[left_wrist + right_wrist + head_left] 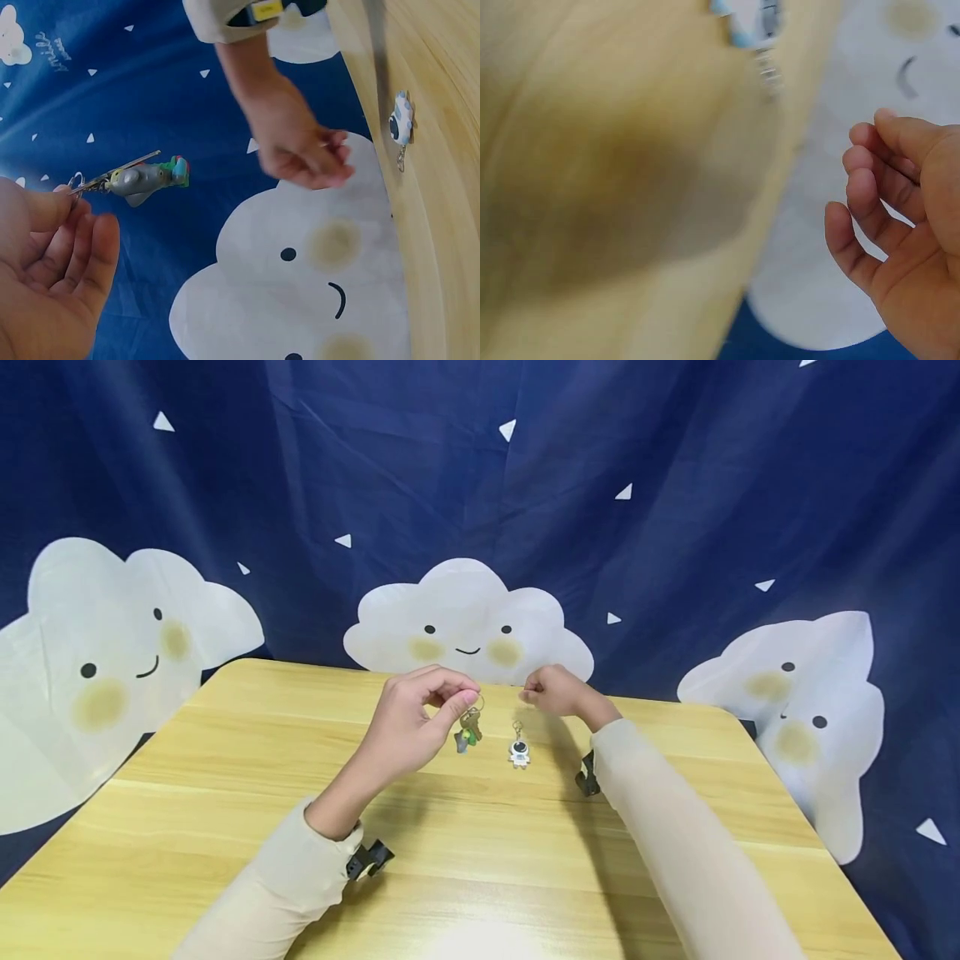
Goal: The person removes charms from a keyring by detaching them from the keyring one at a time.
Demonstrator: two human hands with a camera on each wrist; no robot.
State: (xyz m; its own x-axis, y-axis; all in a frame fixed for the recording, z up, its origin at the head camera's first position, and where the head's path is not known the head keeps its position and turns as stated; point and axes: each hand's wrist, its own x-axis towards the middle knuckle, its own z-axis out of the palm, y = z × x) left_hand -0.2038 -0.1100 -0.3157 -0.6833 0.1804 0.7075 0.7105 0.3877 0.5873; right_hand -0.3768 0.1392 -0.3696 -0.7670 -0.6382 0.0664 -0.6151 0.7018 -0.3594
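Observation:
My left hand (415, 720) pinches the metal ring of a keychain (471, 727) between thumb and forefinger, above the table. Brass-coloured keys and a small grey figure (139, 181) hang from it, along with a green piece. On the table lies a white astronaut keychain (519, 753) with a dark visor, its short chain and ring pointing away from me. Just beyond and to the right of that chain is my right hand (558, 692), its fingers loosely bent. In the right wrist view nothing shows between the right hand's fingers (861, 190).
The wooden table (450, 852) has its far edge close behind both hands. A dark blue curtain (420, 460) with smiling white clouds and small triangles hangs behind it. Dark wrist mounts (369, 860) sit at both cuffs.

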